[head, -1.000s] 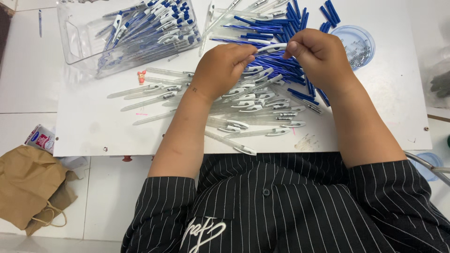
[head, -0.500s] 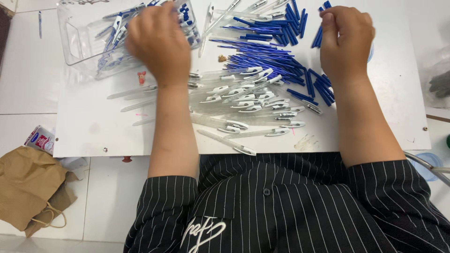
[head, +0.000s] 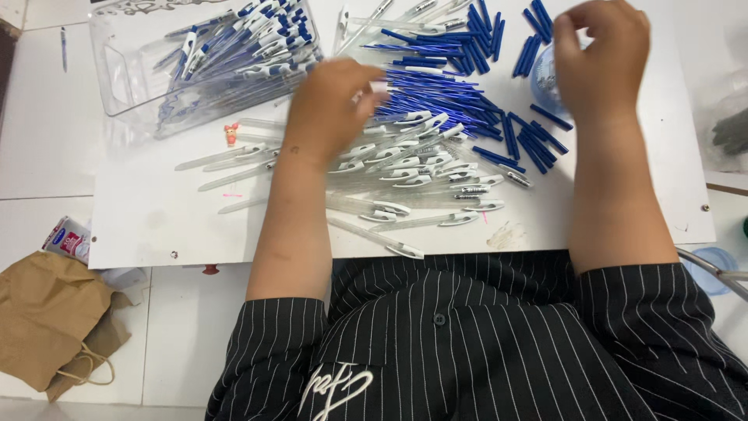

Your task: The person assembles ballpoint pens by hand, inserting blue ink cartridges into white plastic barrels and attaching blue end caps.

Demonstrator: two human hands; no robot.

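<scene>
2 hands over the pens | left hand [head: 331,109] fingers curled narrow over clear pen barrels [head: 405,168], hold unclear | right hand [head: 600,58] at 1 o'clock, loosely bent above blue refills [head: 436,93], grip cannot tell | risk: smooth round barrels roll off white board [head: 156,226] if nudged | clear plastic bin [head: 125,86] at 10 o'clock holds finished pens

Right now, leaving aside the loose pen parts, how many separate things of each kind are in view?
Bare hands: 2 (left hand, right hand)
Clear plastic bin holding pens: 1
Brown paper bag: 1
Small red figurine: 1
Small printed carton: 1
Total: 6
The blue pen parts and clear pen barrels are too many to count.
</scene>
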